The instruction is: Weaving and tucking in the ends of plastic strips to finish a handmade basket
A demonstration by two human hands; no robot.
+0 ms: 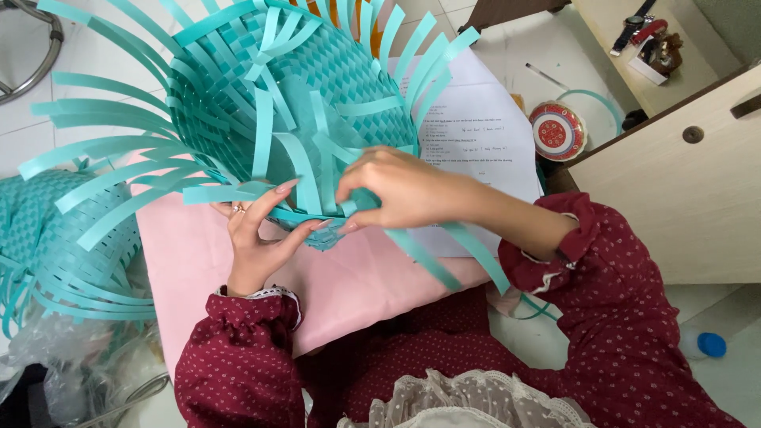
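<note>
Hands, two of them, work at the near rim of one big teal basket point(293, 87) made of flat shiny plastic strips. The left hand point(258, 238) is partly open under the rim, its thumb and fingers pressing one strip point(226, 192). The right hand point(396, 190) curls down and pinches another strip at the rim. The basket rests on a smooth pink cloth point(357, 281). A second teal basket point(59, 238) lies to the left. Farther off are one white paper point(476, 127) and one round red tin point(557, 131).
</note>
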